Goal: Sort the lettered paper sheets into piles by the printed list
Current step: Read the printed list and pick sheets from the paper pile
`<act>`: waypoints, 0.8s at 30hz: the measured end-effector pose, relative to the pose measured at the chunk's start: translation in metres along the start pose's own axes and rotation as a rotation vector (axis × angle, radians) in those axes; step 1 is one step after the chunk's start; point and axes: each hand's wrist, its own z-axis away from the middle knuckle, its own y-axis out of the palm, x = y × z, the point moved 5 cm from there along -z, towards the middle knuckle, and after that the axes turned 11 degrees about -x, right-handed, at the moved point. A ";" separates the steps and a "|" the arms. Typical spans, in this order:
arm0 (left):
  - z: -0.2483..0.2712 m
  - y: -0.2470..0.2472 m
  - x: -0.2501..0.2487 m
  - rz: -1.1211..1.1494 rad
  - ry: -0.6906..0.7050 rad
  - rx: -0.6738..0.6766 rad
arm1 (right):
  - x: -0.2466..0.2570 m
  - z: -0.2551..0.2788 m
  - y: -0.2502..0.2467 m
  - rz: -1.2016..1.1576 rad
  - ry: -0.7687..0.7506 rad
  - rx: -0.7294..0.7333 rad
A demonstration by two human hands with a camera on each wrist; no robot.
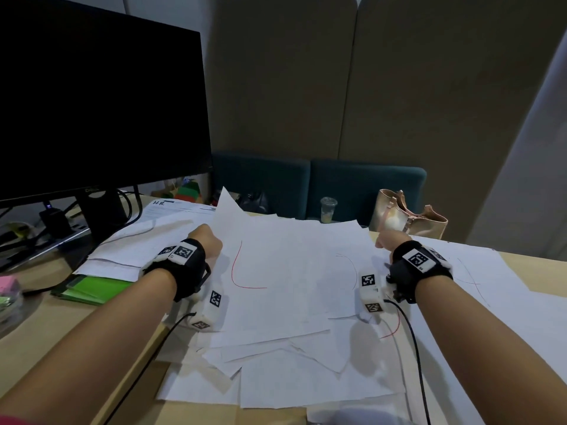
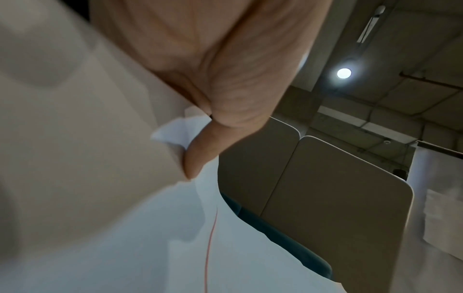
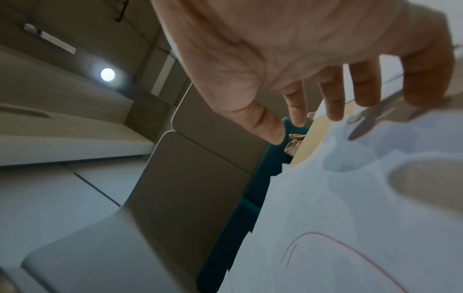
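Observation:
White sheets lie overlapped across the desk. The top sheet carries a red L-shaped stroke, and its left edge is lifted off the pile. My left hand pinches that raised edge; in the left wrist view the thumb presses the paper against hidden fingers. My right hand hovers over the sheets at the right with fingers spread and straight, holding nothing. A sheet with a curved red line lies under it. A printed page headed "H.R" lies at the back left.
A dark monitor stands at back left, cables and a green folder below it. A plastic cup and beige bag sit at the desk's far edge before teal dividers. The wooden desk shows at left.

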 end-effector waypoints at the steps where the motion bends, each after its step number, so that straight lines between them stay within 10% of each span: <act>1: 0.000 0.000 0.001 -0.014 0.003 0.002 | -0.003 0.003 -0.002 -0.029 0.005 0.000; 15: 0.000 0.007 0.000 -0.091 0.041 0.016 | -0.018 0.008 0.011 -0.469 0.279 0.096; 24: 0.001 0.008 -0.002 -0.034 0.069 0.031 | 0.046 0.017 -0.032 -0.052 -0.185 -0.458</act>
